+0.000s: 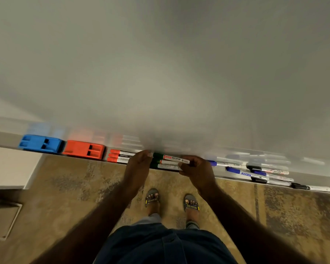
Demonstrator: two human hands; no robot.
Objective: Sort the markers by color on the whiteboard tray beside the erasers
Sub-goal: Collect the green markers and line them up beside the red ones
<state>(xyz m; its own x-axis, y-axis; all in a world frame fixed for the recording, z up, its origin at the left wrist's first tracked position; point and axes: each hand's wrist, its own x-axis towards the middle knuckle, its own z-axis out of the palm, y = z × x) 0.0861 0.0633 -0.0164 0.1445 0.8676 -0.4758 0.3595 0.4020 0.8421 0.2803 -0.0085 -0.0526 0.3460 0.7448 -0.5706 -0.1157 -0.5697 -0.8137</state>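
Note:
On the whiteboard tray lie three red-capped markers just right of the orange eraser. Three green markers lie side by side in the middle, between my hands. My left hand rests at their capped left ends, fingers curled against them. My right hand pinches the right ends of the green markers. Further right, several blue and black markers lie mixed together in a loose pile.
A blue eraser sits at the tray's left end, beside the orange one. The whiteboard surface rises behind the tray. Below are a mottled brown floor and my sandalled feet. A pale wall corner stands at the left.

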